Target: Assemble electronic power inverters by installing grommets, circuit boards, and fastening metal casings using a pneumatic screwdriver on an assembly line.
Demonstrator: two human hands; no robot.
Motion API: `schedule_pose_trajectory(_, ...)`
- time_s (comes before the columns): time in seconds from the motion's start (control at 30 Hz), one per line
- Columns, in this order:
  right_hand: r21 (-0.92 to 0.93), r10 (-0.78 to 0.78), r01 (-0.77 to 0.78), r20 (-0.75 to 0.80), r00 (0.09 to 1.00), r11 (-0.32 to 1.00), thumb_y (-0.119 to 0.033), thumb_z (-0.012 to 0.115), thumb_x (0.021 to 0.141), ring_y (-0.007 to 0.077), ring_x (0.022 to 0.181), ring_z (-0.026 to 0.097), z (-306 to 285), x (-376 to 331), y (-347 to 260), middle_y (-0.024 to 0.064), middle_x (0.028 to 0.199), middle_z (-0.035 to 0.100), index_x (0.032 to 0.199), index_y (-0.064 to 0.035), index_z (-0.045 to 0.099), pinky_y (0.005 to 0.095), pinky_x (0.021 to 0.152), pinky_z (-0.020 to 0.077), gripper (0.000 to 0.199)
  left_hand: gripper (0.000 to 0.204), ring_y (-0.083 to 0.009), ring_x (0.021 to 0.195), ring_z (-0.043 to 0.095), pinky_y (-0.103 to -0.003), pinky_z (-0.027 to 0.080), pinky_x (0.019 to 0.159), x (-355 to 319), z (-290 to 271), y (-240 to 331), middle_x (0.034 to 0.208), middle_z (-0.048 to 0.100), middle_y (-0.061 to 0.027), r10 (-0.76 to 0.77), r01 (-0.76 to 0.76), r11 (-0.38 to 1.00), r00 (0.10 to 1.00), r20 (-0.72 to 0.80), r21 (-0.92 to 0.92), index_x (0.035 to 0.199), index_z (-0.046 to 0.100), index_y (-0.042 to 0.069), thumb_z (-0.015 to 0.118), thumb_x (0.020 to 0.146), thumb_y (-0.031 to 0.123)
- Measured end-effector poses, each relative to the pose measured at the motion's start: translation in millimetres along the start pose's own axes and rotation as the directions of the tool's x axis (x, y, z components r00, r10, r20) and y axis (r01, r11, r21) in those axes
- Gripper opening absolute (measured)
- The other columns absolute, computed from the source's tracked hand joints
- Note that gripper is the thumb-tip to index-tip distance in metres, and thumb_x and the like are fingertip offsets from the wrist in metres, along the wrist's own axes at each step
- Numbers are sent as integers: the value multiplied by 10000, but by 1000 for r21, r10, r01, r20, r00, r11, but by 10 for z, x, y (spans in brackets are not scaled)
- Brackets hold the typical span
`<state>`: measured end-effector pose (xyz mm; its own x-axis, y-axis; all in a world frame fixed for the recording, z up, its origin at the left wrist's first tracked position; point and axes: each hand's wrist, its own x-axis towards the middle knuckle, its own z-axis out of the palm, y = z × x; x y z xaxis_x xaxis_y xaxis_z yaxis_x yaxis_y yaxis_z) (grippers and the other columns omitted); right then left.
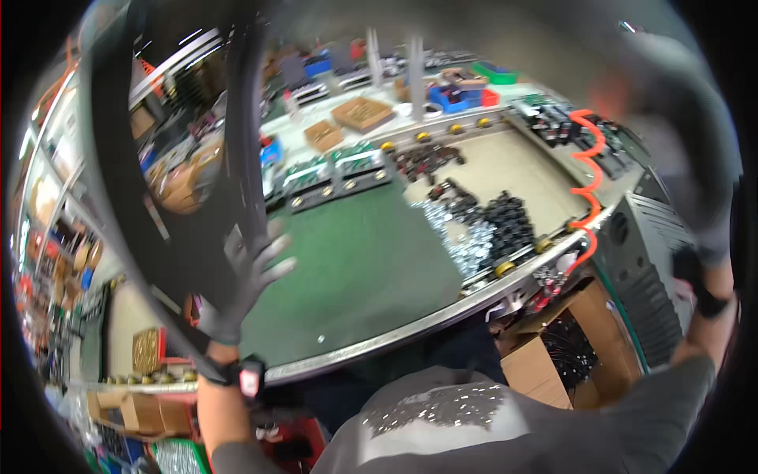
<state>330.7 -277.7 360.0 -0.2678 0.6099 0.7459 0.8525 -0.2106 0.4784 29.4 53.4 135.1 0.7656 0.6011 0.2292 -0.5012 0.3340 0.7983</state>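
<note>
Strip [189, 237], dark, seen at 9 o'clock | left hand [248, 278]: fingers spread, contact unclear | right hand [707, 213]: blurred, grip cannot be told | boards [355, 162] seemingly lined up, 11 o'clock; black parts [509, 223] left loose, 3 o'clock

Left hand [251, 275], in grey glove, had fingers spread beside large blurred black shape [178, 253], green mat [355, 261] beyond. Couldn't tell whether I held shape. Right hand [696, 158] was up at far right, badly blurred, grip unclear. On table [371, 344], silver parts [471, 251] lay heaped right of mat, touching black parts [513, 225]. Orange coiled hose [588, 164] hung farther right. Open cardboard box [535, 371] stood below.
</note>
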Motion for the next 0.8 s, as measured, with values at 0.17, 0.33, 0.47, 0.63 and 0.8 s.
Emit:
schedule_pose_trajectory(0.17, 162, -572, 569, -33, 820, 806, -218, 595, 791, 125, 649, 616, 1005, 126, -547, -22, 728, 578, 957, -130, 584, 315, 570, 491, 188, 702, -201, 940, 575, -357, 489, 795, -332, -506, -12, 1085, 594, -74, -32, 166, 916, 938, -346, 366, 1311, 500, 133, 309, 928, 690)
schedule_pose_trajectory(0.33, 195, -714, 776, -308, 629, 600, -209, 577, 805, 141, 561, 576, 1463, 209, -958, -21, 684, 539, 935, -85, 554, 316, 511, 465, 182, 755, -221, 999, 626, -393, 519, 841, -626, -407, -287, 1199, 624, -96, -211, 241, 969, 927, -311, 60, 1368, 496, 141, 342, 913, 723)
schedule_pose_trajectory(0.47, 214, -650, 750, -389, 653, 626, -219, 573, 824, 134, 581, 575, 1552, 251, -1013, -10, 718, 541, 995, -93, 558, 302, 505, 433, 214, 753, -306, 1238, 527, -411, 428, 1060, -729, -129, -171, 1425, 461, -175, -224, 227, 974, 943, -246, -18, 1448, 351, 16, 361, 975, 603)
schedule_pose_trajectory(0.63, 376, -618, 677, -283, 734, 632, -255, 611, 814, 198, 572, 630, 1571, 393, -791, 27, 658, 567, 941, -111, 551, 340, 513, 471, 202, 627, -236, 934, 557, -351, 453, 842, -769, -139, -29, 1062, 577, -110, -18, 101, 966, 945, -327, 239, 1312, 465, -3, 403, 992, 532)
schedule_pose_trajectory(0.8, 558, -512, 179, 526, 680, 810, -309, 622, 863, 300, 635, 649, 1461, 114, -449, 105, 715, 612, 1001, -95, 553, 440, 557, 490, 264, 327, -103, 619, 499, -233, 388, 539, -1186, -474, 359, 922, 623, 2, 94, -58, 995, 800, -592, 79, 1167, 539, 110, 380, 1020, 354)
